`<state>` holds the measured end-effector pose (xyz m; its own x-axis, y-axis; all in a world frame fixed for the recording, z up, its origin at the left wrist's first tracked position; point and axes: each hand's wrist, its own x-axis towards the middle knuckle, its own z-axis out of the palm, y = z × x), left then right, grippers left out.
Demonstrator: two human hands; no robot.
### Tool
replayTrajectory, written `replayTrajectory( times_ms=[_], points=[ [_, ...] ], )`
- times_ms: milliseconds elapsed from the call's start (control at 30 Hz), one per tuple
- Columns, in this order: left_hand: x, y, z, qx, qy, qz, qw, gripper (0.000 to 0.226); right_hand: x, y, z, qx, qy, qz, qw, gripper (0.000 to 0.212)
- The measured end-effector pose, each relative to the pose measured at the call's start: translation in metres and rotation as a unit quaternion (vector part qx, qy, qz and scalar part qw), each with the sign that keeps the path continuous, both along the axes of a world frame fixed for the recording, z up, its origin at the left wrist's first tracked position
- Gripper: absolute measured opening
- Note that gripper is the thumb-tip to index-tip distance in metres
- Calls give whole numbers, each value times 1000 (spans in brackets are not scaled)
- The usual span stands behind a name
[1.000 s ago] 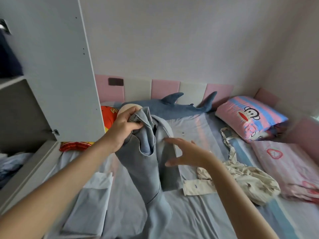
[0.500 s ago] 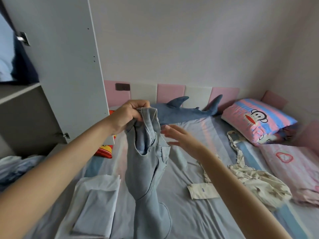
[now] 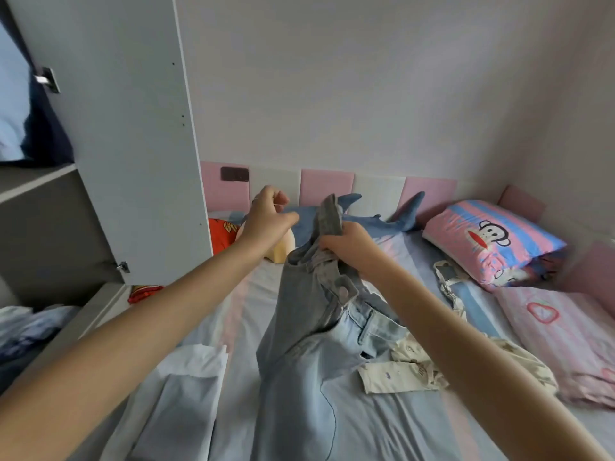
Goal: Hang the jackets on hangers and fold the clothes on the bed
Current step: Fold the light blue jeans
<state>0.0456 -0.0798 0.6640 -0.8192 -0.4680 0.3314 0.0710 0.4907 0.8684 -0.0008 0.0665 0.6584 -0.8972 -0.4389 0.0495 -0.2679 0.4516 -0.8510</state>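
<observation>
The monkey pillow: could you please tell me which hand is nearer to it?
Right. The right hand, gripping the jeans, is left of the monkey pillow; the left hand is farther left, past the jeans.

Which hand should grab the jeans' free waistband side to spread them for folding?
Left, probably: the left hand is empty beside the waistband, while the right hand grips the jeans, holding them up.

Bed (image 3: 392, 414) w/ shark plush (image 3: 392, 225), pillow (image 3: 492, 241), folded shirt (image 3: 186, 394).

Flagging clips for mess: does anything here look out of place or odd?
Nothing spilled or damaged. The cream patterned garment lies crumpled, unfolded, on the bed; the jeans in the right hand hang with the waist button undone.
</observation>
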Motion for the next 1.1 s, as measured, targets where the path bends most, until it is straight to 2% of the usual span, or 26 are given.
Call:
replayTrajectory(
  times_ms=[33,67,133,167,200,267,333,400,500,567,600,667,733,767,800,867,933,1000,1100],
  points=[
    [6,5,0,-21,9,-3,1000,23,-3,1,4,-68,-103,-41,992,7],
    [14,11,-1,-34,1,-39,999,27,-5,0,6,-149,-213,-66,963,10],
    [27,29,0,-60,-58,-122,989,47,-9,0,17,-303,-360,-89,878,14],
    [32,37,-2,-82,-80,-129,985,60,-9,-1,22,-359,-391,-101,841,13],
    [34,44,-6,-111,-72,-110,985,72,-10,-3,26,-404,-404,-112,813,11],
    [35,56,-16,-129,-19,-60,990,89,-7,-6,35,-467,-406,-114,778,13],
    [34,64,-31,-99,31,-50,993,105,-3,-9,44,-504,-402,-103,757,12],
    [36,69,-45,-145,68,-32,987,117,3,-10,53,-533,-396,-96,742,6],
    [39,69,-63,-251,112,16,961,104,5,-1,63,-561,-383,-97,728,11],
    [39,58,-71,-248,99,-1,964,89,4,8,65,-567,-371,-84,730,12],
    [37,48,-75,-236,86,-25,968,82,3,14,65,-556,-357,-71,747,13],
    [32,23,-85,-216,50,-92,971,67,-6,27,59,-482,-288,-72,824,15],
    [35,6,-88,-205,-19,-143,968,49,-20,42,44,-316,-190,-107,923,11],
    [37,0,-89,-216,-45,-146,964,42,-26,50,34,-232,-157,-123,952,8],
    [39,-4,-92,-238,-61,-144,959,36,-31,59,20,-176,-156,-131,963,6],
    [40,-8,-93,-288,-95,-138,943,32,-34,73,-5,-129,-210,-116,962,13],
    [40,-11,-97,-323,-130,-143,927,26,-34,86,-28,-63,-241,-94,964,29],
    [39,-18,-104,-330,-154,-171,916,13,-38,97,-48,46,-227,-77,970,47],
    [44,-21,-108,-325,-196,-213,900,33,-30,103,-57,226,-182,-13,957,33]
  ],
)
